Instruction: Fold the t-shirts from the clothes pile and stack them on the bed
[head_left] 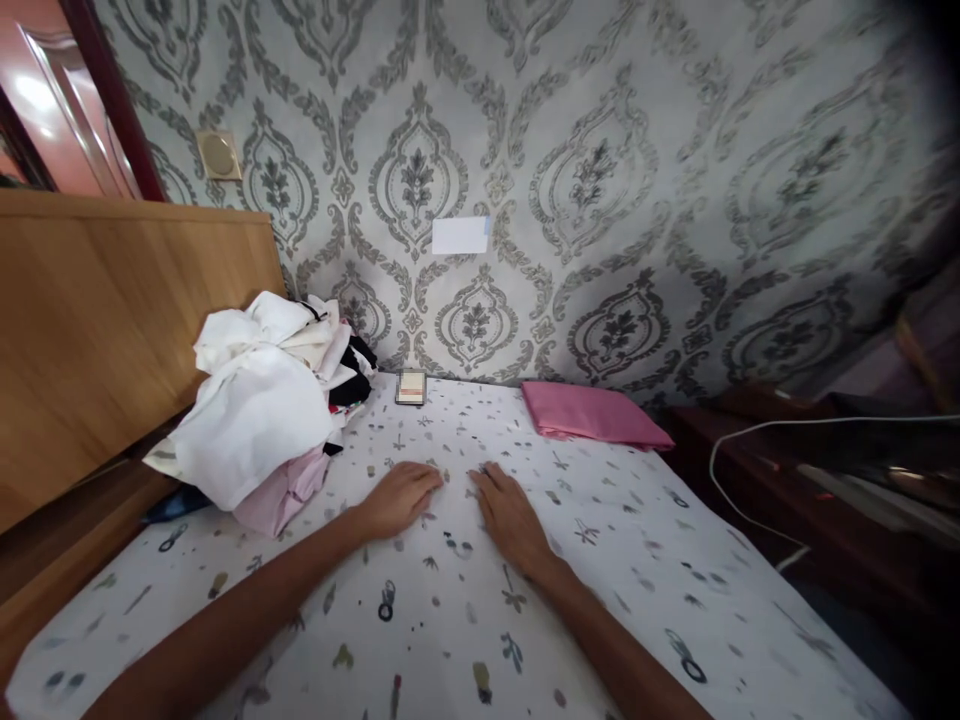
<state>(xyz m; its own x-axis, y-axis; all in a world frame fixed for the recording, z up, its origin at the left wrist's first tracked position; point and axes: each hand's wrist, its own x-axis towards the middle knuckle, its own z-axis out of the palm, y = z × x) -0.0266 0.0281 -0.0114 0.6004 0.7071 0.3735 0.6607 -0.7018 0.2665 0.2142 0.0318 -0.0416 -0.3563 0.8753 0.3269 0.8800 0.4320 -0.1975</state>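
Both my hands rest on a white printed bedsheet (450,640), a short gap between them. My left hand (401,498) lies palm down with its fingers slightly bent, pointing inward, and nothing shows in it. Stretched out forward, the fingers of my right hand (512,515) touch the sheet and hold nothing. To the left is a heaped pile of clothes (259,420), mostly white, with pink and black pieces. A folded pink cloth (592,415) lies beyond my right hand, near the wall.
A small square box or card (411,387) sits by the patterned wall (476,320). Along the left runs a wooden headboard (135,330). On the right, a white cable (720,470) hangs over dark furniture (825,520) beside the bed.
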